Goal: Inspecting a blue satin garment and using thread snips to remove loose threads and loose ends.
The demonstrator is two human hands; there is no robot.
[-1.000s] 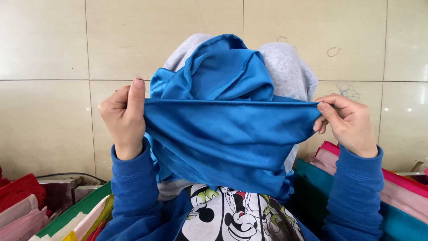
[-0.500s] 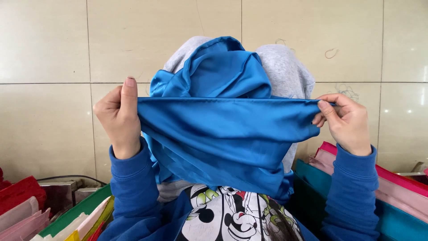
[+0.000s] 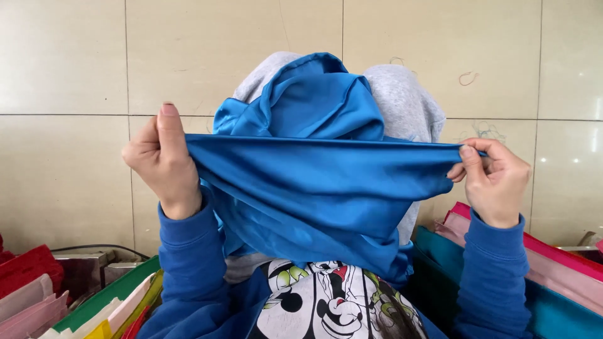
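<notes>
Bright blue satin cloth point(image 3: 314, 188), grey fleece lining point(image 3: 402, 100), blue sleeves point(image 3: 188, 263), black-and-white cartoon print point(image 3: 326, 301), beige tiles point(image 3: 63, 63)

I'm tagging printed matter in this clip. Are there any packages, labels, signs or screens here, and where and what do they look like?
No packages, labels, signs or screens in view.
Nearest thing: cartoon print, bottom centre on a white garment below the blue cloth; black, white, red and green.
Stacked flat fabric pieces, bottom left: pink, green, yellow, unmarked.
</notes>
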